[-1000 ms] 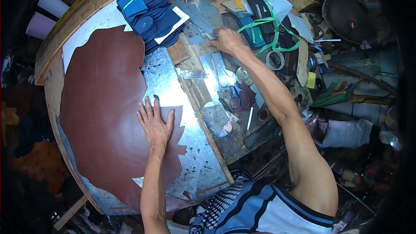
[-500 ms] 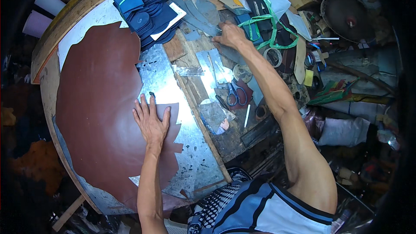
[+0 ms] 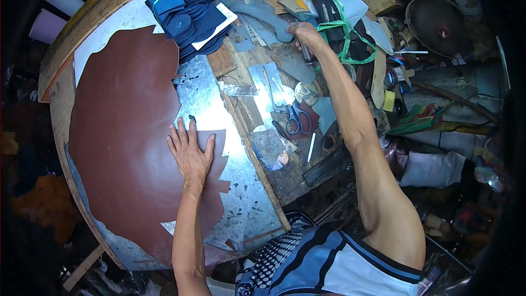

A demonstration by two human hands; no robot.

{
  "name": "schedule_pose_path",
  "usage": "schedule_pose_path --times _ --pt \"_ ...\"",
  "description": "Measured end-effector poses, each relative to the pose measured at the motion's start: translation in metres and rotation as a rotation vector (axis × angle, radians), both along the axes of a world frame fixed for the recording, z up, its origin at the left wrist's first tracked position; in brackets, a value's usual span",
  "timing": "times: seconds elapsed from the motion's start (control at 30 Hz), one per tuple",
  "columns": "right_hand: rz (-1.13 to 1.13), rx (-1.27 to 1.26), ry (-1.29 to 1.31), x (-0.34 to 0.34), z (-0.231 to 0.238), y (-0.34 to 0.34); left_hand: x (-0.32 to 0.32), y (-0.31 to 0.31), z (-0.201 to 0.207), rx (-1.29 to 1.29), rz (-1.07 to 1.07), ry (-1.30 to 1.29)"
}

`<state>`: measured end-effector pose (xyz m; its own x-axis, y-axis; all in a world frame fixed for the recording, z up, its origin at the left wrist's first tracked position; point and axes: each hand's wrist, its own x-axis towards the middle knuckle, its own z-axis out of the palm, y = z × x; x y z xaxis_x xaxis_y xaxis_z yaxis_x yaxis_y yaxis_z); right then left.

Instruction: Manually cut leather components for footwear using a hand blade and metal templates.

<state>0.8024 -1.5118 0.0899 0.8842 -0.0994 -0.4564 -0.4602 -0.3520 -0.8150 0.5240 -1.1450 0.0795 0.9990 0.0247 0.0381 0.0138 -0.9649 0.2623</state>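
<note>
A large brown leather hide (image 3: 126, 131) lies flat on a shiny metal sheet (image 3: 213, 104) covering the round workbench. My left hand (image 3: 190, 151) presses flat on the hide's jagged right edge, fingers spread. My right hand (image 3: 306, 37) reaches far across the bench and is closed around a dark slim tool handle (image 3: 308, 55), among grey cut pieces (image 3: 263, 13).
A stack of dark blue cut pieces (image 3: 186, 13) tied with green string sits at the back. Scissors (image 3: 296, 120), metal scraps and small tools clutter the wooden strip on the right. A bundle bound with green cord (image 3: 339, 16) and a round metal disc (image 3: 435, 22) lie beyond.
My right hand has closed on the tool handle and drawn it slightly back. My left hand stays flat on the hide.
</note>
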Motion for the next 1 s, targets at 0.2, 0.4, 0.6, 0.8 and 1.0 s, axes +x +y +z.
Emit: schedule_pose_path --times 0.2,0.4,0.6,0.8,1.0 --pt "-0.139 0.462 -0.035 -0.02 0.016 -0.006 -0.001 0.001 -0.002 -0.001 -0.009 -0.024" --pt "-0.174 0.387 -0.274 -0.074 0.058 0.006 0.0 0.0 0.0 0.017 0.01 -0.01" --pt "0.037 -0.093 -0.927 -0.179 0.116 0.038 0.001 -0.002 -0.002 -0.018 0.002 -0.048" --pt "0.262 -0.119 -1.268 -0.299 0.145 0.093 -0.013 0.018 -0.025 -0.029 -0.087 -0.136" --pt "0.095 -0.007 -1.242 -0.397 0.171 0.142 -0.081 0.059 -0.005 -0.233 -0.274 -0.105"
